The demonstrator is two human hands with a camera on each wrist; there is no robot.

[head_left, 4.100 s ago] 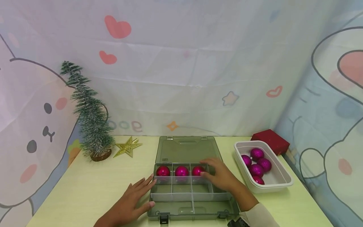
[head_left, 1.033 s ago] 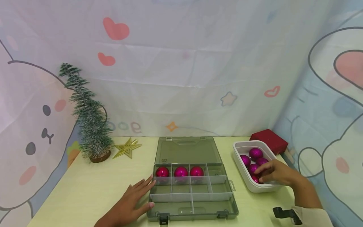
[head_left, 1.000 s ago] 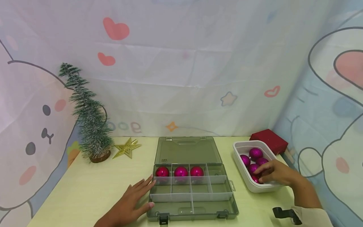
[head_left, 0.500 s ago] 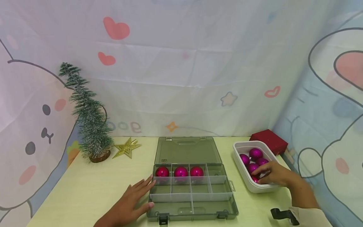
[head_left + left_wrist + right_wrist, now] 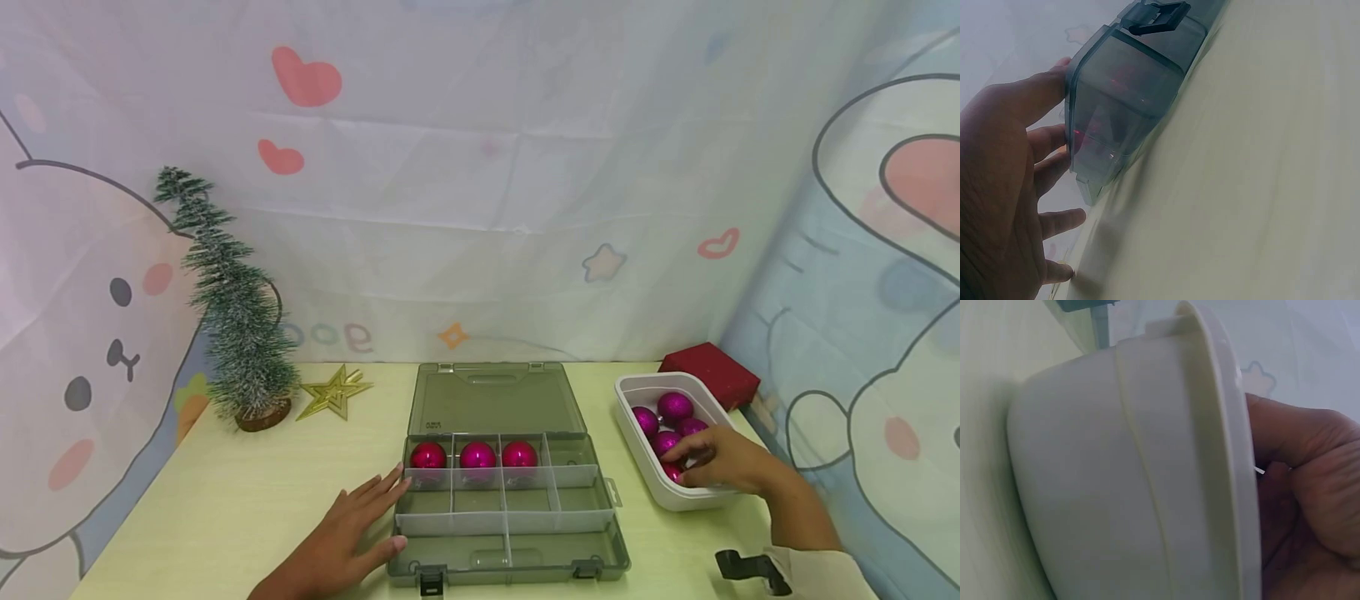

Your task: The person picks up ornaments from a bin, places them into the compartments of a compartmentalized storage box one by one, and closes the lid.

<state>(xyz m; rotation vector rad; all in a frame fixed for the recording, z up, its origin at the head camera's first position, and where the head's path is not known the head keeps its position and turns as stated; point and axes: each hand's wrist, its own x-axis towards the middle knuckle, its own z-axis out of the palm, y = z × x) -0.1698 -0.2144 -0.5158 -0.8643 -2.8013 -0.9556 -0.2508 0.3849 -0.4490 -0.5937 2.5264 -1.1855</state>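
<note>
Pale tabletop (image 5: 247,483) — left hand (image 5: 345,529) spread, right hand (image 5: 727,462) pinching glossy magenta ball (image 5: 671,472).

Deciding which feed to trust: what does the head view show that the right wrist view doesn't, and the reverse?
Only the head view: the left hand, three shiny balls in the divided box, the tree and the gold star.
Only the right wrist view: a thin line along the side of the white tub.
Both: the right hand, the white tub and the tabletop.

The box (image 5: 496,406) is smooth translucent plastic, its balls (image 5: 477,455) glossy, the tub (image 5: 693,500) smooth opaque plastic, the backdrop (image 5: 465,183) creased cloth.
</note>
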